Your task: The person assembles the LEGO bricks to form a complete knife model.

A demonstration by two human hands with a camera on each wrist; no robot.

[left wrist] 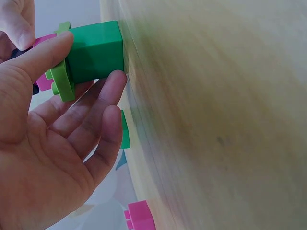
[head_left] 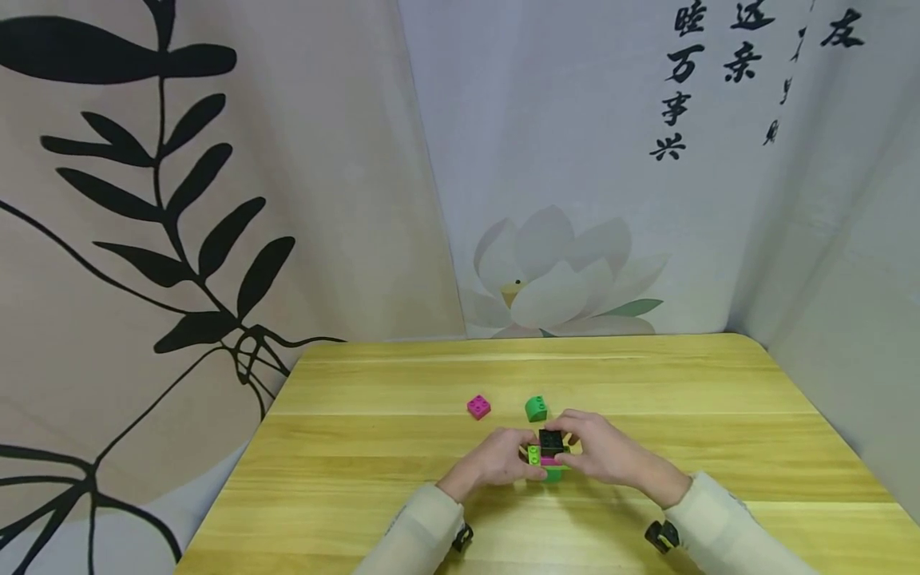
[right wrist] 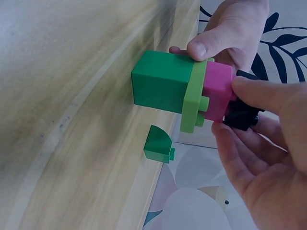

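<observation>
A stack of toy building blocks stands on the table between both hands: a green block (right wrist: 160,81) at the bottom, a lime plate (right wrist: 193,98) over it, then a pink block (right wrist: 218,91), with a black block (head_left: 551,442) on top. My left hand (head_left: 501,457) grips the stack low down, its thumb at the green block and the lime plate. From the other side my right hand (head_left: 602,452) pinches the black block between thumb and fingers, right at the pink block. In the right wrist view the black block looks slightly tilted, and the fingers partly hide it.
A loose green block (head_left: 536,409) with a curved side lies just beyond the hands. Left of it sits a loose pink block (head_left: 478,407). The wooden table (head_left: 374,495) ends at a printed curtain (head_left: 345,160) behind.
</observation>
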